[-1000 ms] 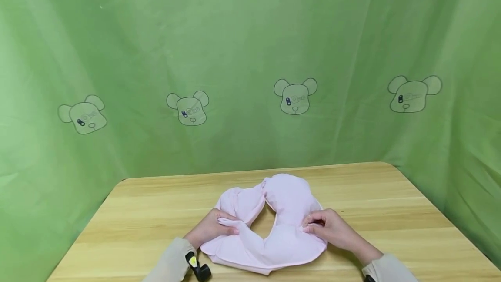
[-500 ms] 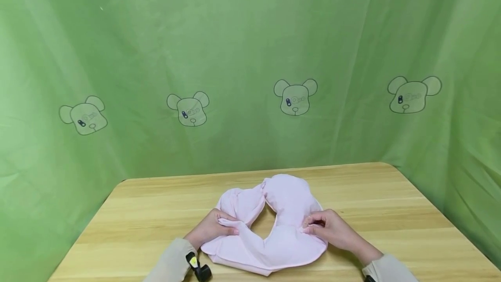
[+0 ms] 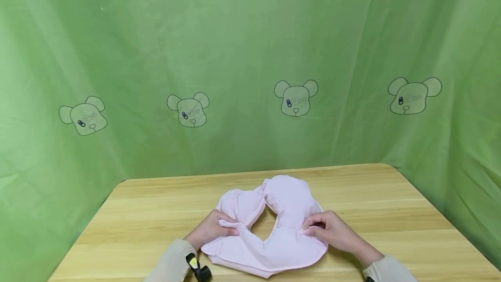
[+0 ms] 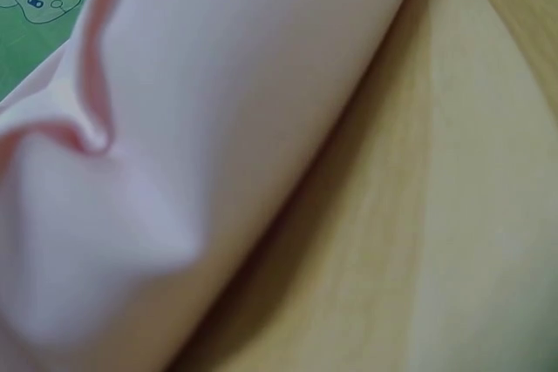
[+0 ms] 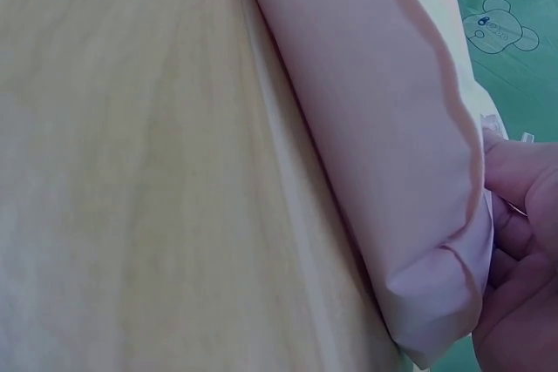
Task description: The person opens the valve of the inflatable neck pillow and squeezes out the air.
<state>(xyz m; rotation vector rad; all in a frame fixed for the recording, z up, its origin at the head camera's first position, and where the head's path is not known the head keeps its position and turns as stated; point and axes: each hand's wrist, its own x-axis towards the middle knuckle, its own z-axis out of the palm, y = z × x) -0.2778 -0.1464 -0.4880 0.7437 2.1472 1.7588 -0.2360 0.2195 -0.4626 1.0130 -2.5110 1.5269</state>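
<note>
A pale pink U-shaped neck pillow (image 3: 291,203) lies on the table, puffed up, its two ends meeting at the far side around a narrow opening. The left hand (image 3: 210,229) grips a fold of its cloth on the left side, thumb on top. On the right side, the right hand (image 3: 332,232) pinches the pillow's upper surface between thumb and fingertips. A small clear piece (image 5: 491,123) shows at that thumb in the right wrist view. Creased pink cloth of the neck pillow (image 4: 235,84) fills much of the left wrist view, where the left hand is out of sight.
The wooden table (image 3: 391,212) has rounded far corners. Behind and beside it hangs a green curtain (image 3: 242,55) printed with bear heads. A black wrist mount (image 3: 200,269) sits by the left sleeve (image 3: 170,262).
</note>
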